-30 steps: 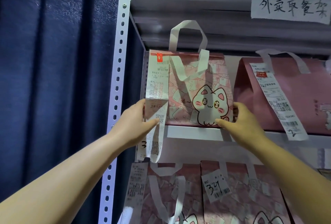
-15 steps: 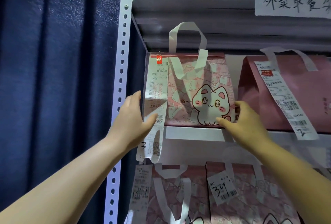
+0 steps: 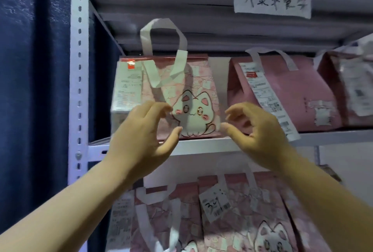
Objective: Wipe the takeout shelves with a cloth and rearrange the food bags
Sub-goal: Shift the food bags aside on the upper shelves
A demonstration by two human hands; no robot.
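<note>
- Head view: left hand (image 3: pixel 145 140) and right hand (image 3: pixel 256 136) both released, fingers loosely curled, grasping nothing, raised side by side in front of the shelf edge (image 3: pixel 201 146).
- Cat-print bag (image 3: pixel 193 90) straight beyond the hands and between them, upright on the shelf; no clear contact with either hand.
- Probably the squaring-up of this bag: worth checking for a base fully on the board and a front flush with the edge.
- For any further nudge, press flat fingers low on both sides at once, never on the soft top, to avoid tipping.
- Receipt (image 3: pixel 126 90) beyond the left hand, on the bag's left front: keep facing out and uncreased.
- Loop handle (image 3: pixel 161 36) above the hands: leave free of the board overhead.
- Plain pink bag (image 3: pixel 282 94) beyond and right of the right hand: keep a gap between the two.
- No cloth in view; no way to judge the wiping from here.
- More lower bags (image 3: pixel 232 211) beneath the hands, likely next.
</note>
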